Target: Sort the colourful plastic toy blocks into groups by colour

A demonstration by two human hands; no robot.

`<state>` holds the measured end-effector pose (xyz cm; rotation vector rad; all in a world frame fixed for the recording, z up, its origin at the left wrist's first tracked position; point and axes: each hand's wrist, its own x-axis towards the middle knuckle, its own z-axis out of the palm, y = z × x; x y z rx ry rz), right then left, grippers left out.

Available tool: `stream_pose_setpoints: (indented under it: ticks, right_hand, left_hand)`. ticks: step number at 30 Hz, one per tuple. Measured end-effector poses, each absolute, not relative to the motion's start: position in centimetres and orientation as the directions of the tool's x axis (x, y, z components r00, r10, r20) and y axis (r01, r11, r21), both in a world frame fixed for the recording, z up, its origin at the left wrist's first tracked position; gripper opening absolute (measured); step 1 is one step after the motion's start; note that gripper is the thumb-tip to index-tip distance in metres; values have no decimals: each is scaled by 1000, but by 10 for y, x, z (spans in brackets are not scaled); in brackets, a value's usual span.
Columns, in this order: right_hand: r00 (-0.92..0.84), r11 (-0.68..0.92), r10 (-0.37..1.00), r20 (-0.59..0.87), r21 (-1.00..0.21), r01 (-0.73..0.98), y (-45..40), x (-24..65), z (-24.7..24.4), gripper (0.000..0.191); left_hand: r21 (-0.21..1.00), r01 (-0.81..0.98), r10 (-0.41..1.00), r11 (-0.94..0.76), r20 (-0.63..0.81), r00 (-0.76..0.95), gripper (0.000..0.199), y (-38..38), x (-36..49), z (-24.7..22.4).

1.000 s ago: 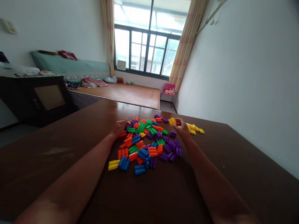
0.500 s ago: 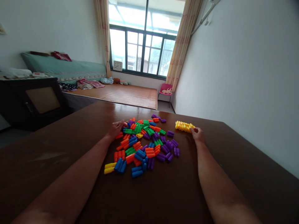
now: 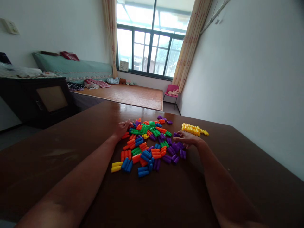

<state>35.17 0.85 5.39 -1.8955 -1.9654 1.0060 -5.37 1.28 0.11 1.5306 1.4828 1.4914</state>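
A loose pile of plastic toy building pieces (image 3: pixel 143 129) in orange, green, blue and purple lies on the dark table. My left hand (image 3: pixel 123 129) rests at the pile's far left edge, fingers curled together; whatever they hold, if anything, is hidden. Over the purple pieces (image 3: pixel 176 147) on the pile's right side, my right hand (image 3: pixel 188 138) reaches with fingers stretched out and apart, nothing visible between them. Beyond it, yellow pieces (image 3: pixel 190 129) sit in a compact group, a few trailing at the right end. Another yellow piece (image 3: pixel 116 167) lies at the near left.
The brown table (image 3: pixel 152 202) extends around the pile. Behind it stand a bed with a woven mat (image 3: pixel 137 95) and a pink chair (image 3: pixel 172 90) holding a soft toy. A dark cabinet (image 3: pixel 30 98) is at the left, a white wall (image 3: pixel 249 79) at the right.
My right hand has left the yellow group and moved left and nearer, over the purple pieces, its fingers opening. My left hand stays by the pile. The view has shifted slightly.
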Motion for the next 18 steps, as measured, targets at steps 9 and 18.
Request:
stream_pose_setpoints:
  ticks: [9, 18]
  right_hand:
    - [-413, 271, 908, 75, -855, 442, 0, 293, 50, 61]
    - [-350, 36, 761, -546, -503, 864, -36, 352, 95, 94]
  left_hand:
    - [918, 308, 909, -250, 332, -252, 66, 9, -51, 6]
    - [913, 306, 899, -268, 352, -261, 65, 14, -55, 0]
